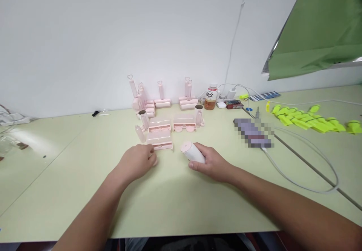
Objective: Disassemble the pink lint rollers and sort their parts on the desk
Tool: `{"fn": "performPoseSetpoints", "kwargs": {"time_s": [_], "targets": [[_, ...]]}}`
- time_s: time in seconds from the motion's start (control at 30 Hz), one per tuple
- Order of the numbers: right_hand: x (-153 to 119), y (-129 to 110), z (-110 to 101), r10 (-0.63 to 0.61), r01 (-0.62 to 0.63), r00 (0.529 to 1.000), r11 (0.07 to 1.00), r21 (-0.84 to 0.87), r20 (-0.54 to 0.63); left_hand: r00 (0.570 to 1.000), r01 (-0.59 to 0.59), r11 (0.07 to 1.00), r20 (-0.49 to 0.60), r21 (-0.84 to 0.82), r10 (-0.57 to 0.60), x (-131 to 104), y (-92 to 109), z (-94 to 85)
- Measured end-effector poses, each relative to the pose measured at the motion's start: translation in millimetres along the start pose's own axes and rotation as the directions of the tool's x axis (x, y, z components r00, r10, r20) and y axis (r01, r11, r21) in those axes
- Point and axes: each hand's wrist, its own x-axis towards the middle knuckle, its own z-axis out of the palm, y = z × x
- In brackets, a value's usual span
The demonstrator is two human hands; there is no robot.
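Observation:
My right hand point(212, 163) is wrapped round a white roll point(195, 154) with a pink end cap, tilted above the table. To its left, my left hand point(140, 161) has curled fingers over a small pink part point(155, 161), only partly visible, beside the front pink open case point(162, 145). Behind it are two more open pink cases point(160, 127) point(184, 125). Pink cylinders with dark open tops, one at the left point(144, 119) and one at the right point(199, 116), stand near them. A small pink handle point(139, 133) is left of the front case.
Pink handles with heart-shaped loops point(160, 90) stand along the wall. A drink bottle point(210, 97), cables and a blurred phone point(252, 133) are at the right. Several yellow-green pieces point(311, 119) lie farther right on the pale green table point(158, 209). A black item point(95, 113) lies back left.

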Motion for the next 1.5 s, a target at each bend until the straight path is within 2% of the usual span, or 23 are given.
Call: {"fn": "performPoseSetpoints", "kwargs": {"time_s": [0.1,0.27,0.37,0.43,0.53,0.6,0.77,0.9,1.03,1.13,1.27,1.4,1.5], "targets": [[0,1,0,-0.001,0.001,1.0,1.0,0.014,0.007,0.995,0.052,0.986,0.079,0.157,-0.065,2,-1,5.7],[0,1,1,-0.014,0.014,1.0,1.0,0.024,-0.001,0.994,-0.044,0.987,0.109,0.152,0.028,3,5,22.5],[1,1,1,-0.018,0.018,1.0,0.999,0.037,-0.012,0.976,-0.21,0.977,0.063,0.022,0.208,2,8,24.0],[2,1,1,-0.045,0.045,0.998,0.999,0.009,-0.053,0.937,-0.347,0.929,-0.012,-0.132,0.348,1,10,22.7],[3,0,-1,-0.093,0.086,0.987,0.995,-0.056,-0.134,0.904,-0.426,0.841,-0.104,-0.333,0.416,1,15,22.9],[3,0,-1,-0.077,0.07,0.983,0.997,-0.043,-0.169,0.919,-0.387,0.813,-0.104,-0.436,0.381,1,18,26.1],[2,3,0,0.03,-0.002,0.974,0.993,0.12,-0.226,0.968,-0.231,0.743,-0.07,-0.628,0.241,6,21,37.5],[4,6,2,0.035,0.018,0.966,0.979,0.203,-0.255,0.983,-0.163,0.675,-0.056,-0.72,0.177,8,23,38.4],[6,6,2,0.098,-0.001,0.944,0.955,0.296,-0.314,0.977,-0.211,0.649,-0.146,-0.731,0.153,8,23,34.9],[7,4,1,0.177,-0.037,0.943,0.897,0.441,-0.281,0.976,-0.216,0.623,-0.192,-0.752,0.106,10,23,34.1],[7,4,-2,0.194,-0.007,0.95,0.798,0.602,-0.245,0.986,-0.158,0.482,-0.167,-0.862,0.025,12,25,33.7],[6,5,-1,0.189,0.003,0.957,0.753,0.658,-0.221,0.961,-0.233,0.357,-0.27,-0.905,-0.056,12,27,35.2],[5,3,1,0.172,0.008,0.966,0.729,0.684,-0.195,0.944,-0.282,0.333,-0.321,-0.9,-0.068,12,26,39.7]]}}
